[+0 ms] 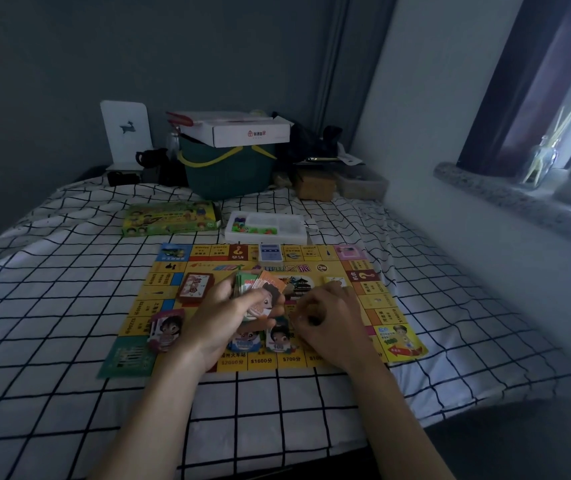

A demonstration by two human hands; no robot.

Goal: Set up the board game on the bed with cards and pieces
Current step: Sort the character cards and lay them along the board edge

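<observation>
Head view first: my left hand had its grip curled round a fanned stack of cards, held just above the middle of the yellow game board lying on the checked bed. My right hand sat just beside that grip, fingers curled low over the board; I could not tell whether they pinched anything. Directly under the held cards lay two small card piles; to the left of the grip were a red deck and another pile. Beyond the grip, past the board's far edge, a white tray of pieces and the green game box rested on the bed.
</observation>
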